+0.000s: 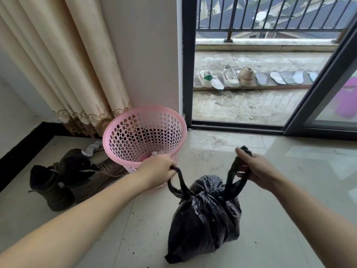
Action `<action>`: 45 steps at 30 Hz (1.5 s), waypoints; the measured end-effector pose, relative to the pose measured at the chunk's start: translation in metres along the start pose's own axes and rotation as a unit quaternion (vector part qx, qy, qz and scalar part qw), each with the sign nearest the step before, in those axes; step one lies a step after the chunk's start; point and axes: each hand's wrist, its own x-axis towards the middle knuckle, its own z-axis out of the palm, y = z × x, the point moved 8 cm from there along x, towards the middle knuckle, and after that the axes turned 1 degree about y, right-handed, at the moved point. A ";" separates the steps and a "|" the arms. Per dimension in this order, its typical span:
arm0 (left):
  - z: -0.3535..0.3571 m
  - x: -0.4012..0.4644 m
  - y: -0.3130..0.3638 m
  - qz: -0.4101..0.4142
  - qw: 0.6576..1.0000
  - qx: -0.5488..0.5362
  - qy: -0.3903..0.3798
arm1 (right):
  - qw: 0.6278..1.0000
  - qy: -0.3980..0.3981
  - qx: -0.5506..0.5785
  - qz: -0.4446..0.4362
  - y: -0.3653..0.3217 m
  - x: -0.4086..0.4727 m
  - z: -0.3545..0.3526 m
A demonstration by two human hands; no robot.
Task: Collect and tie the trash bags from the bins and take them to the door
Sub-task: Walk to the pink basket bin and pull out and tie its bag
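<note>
Trash bag (204, 219), black and bulging, sits on the tiled floor (289, 190) at about six o'clock, its neck already gathered. My left hand (156, 172) is curled round one handle loop and my right hand (253, 167) round the other, both pulled apart above it. At ten o'clock the pink bin (144, 136) stands unlined beside brown boots (73, 176), with the open balcony door (251, 60) at one o'clock.
</note>
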 end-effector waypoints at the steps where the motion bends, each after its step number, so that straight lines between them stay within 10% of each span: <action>1: -0.011 0.000 0.016 0.035 0.998 -0.008 0.045 | 1.000 -0.023 -0.006 0.002 -0.004 -0.002 0.013; 6: -0.028 -0.007 0.068 0.165 0.972 -0.106 0.133 | 0.992 -0.117 0.034 -0.012 -0.017 -0.011 0.056; 17: 0.002 0.011 0.058 0.037 0.959 -0.281 0.004 | 0.935 -0.348 -0.068 -0.020 -0.010 -0.040 0.102; 25: 0.035 0.006 0.038 -0.070 0.827 -0.542 -0.130 | 0.935 -0.197 -0.261 -0.137 -0.023 -0.028 0.088; 38: 0.065 0.012 0.019 -0.005 0.916 -0.362 -0.174 | 0.899 -0.209 -0.371 -0.106 0.017 -0.009 0.077; 45: 0.088 0.020 0.005 -0.002 0.947 -0.284 -0.152 | 0.951 -0.282 -0.126 0.013 0.051 0.001 0.084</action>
